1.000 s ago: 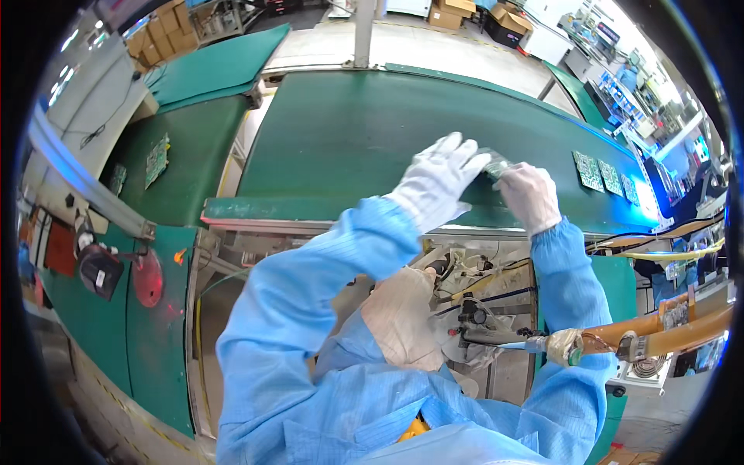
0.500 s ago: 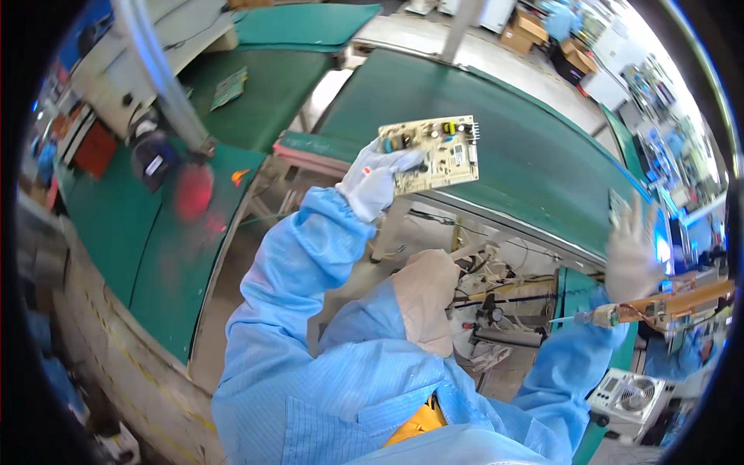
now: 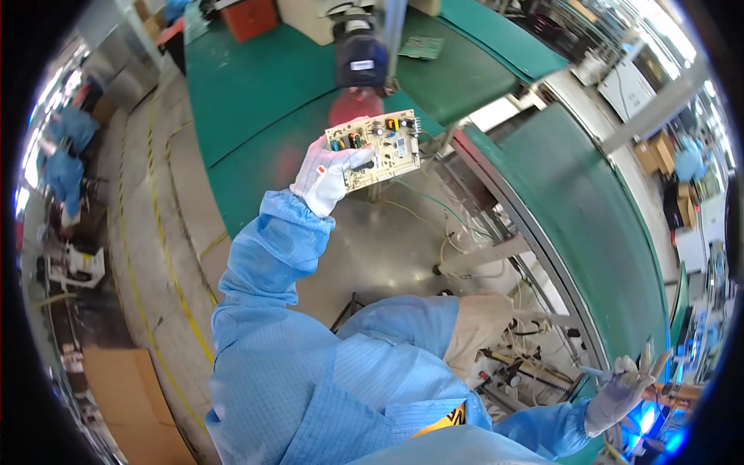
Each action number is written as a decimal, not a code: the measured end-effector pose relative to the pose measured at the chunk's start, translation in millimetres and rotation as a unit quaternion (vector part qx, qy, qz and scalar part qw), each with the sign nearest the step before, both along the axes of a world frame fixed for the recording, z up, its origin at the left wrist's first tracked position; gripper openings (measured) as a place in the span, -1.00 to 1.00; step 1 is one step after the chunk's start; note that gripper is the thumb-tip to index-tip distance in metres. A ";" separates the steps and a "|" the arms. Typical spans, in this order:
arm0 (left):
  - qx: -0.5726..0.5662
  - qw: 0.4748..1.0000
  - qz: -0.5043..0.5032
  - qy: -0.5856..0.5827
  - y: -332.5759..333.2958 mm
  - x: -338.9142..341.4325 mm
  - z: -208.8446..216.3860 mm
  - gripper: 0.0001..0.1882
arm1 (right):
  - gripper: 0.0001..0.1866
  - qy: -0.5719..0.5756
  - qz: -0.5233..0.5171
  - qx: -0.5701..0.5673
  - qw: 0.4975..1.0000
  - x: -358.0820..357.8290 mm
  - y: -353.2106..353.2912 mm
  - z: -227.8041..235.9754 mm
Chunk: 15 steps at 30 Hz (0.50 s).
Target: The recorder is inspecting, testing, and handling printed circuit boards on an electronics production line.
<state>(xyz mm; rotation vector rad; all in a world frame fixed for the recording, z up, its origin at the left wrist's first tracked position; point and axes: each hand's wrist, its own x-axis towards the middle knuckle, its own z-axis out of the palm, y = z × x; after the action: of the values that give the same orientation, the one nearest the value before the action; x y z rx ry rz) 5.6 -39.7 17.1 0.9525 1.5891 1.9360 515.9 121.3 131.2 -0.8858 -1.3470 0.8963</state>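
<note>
My left hand (image 3: 324, 174), in a white glove, is raised and grips a beige circuit board (image 3: 377, 149) by its left edge. The board's component side faces me, showing yellow, blue and black parts. My right hand (image 3: 618, 393), also gloved, is low at the right by the bench edge. Its fingers are partly spread, and a thin blue-grey tool (image 3: 595, 374) lies at its fingertips. Whether the fingers close around that tool is unclear. Blue coat sleeves cover both arms.
A long green conveyor belt (image 3: 597, 225) runs along the right, with wires and fittings below it. Green tables (image 3: 256, 93) lie ahead, with a dark blue device (image 3: 360, 54), a red round part (image 3: 358, 105) and another small board (image 3: 422, 48). Other people in blue (image 3: 66, 136) stand far left. A cardboard box (image 3: 128, 399) sits at lower left.
My left hand lifted the circuit board off the belt and swung it left and up. My right hand let go of the board and dropped to the tool at the bench. My head turned left.
</note>
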 end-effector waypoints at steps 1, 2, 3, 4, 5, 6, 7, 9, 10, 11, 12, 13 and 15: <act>0.005 0.998 0.029 -0.054 -7.8 7.5 15.7 -0.51 | -0.29 0.031 -0.039 -0.006 0.999 -24.2 -4.4 6.1; 0.006 0.998 0.039 -0.053 -14.8 1.4 13.8 -0.51 | -0.29 0.031 -0.028 -0.006 0.999 -26.0 -0.3 6.9; -0.018 0.998 0.051 -0.027 -20.4 -5.1 15.3 -0.53 | -0.31 0.025 -0.037 -0.005 0.999 -29.0 1.9 9.8; -0.044 0.997 0.061 -0.001 -25.2 -8.9 16.7 -0.55 | -0.32 0.018 -0.048 -0.004 0.999 -32.6 3.3 12.6; 0.005 0.995 0.070 -0.071 -27.4 -7.7 15.3 -0.59 | -0.37 0.050 -0.093 0.000 0.994 -39.6 3.5 14.1; 0.006 0.995 0.074 -0.072 -28.3 -8.5 15.7 -0.59 | -0.37 0.049 -0.089 0.000 0.995 -40.6 4.9 11.6; 0.027 0.989 0.071 -0.125 -28.4 -9.6 16.0 -0.59 | -0.39 0.021 -0.097 0.047 0.994 -39.5 7.0 7.4; 0.048 0.981 0.067 -0.178 -28.3 -9.6 17.3 -0.59 | -0.40 -0.008 -0.104 0.092 0.990 -34.9 11.0 4.6; 0.055 0.978 0.071 -0.190 -28.3 -8.9 18.7 -0.59 | -0.41 0.046 -0.086 0.043 0.994 -32.2 13.0 5.1; 0.063 0.975 0.073 -0.202 -28.4 -8.5 18.7 -0.59 | -0.42 0.100 -0.067 -0.006 0.993 -29.3 14.5 4.6; 0.062 0.975 0.070 -0.204 -27.0 -9.4 17.5 -0.59 | -0.42 0.099 -0.071 -0.005 0.993 -26.9 14.3 4.5; 0.055 0.976 0.068 -0.201 -26.0 -11.3 15.8 -0.53 | -0.41 0.107 -0.043 -0.003 0.993 -24.6 13.9 3.6; 0.048 0.977 0.065 -0.199 -24.5 -14.9 11.6 -0.48 | -0.41 0.114 -0.017 -0.001 0.993 -23.0 11.7 2.2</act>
<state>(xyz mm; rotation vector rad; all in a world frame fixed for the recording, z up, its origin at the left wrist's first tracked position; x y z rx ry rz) -9.3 -64.3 28.8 0.4609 1.3632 2.1446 492.9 132.9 133.4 -0.7816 -1.1311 0.9420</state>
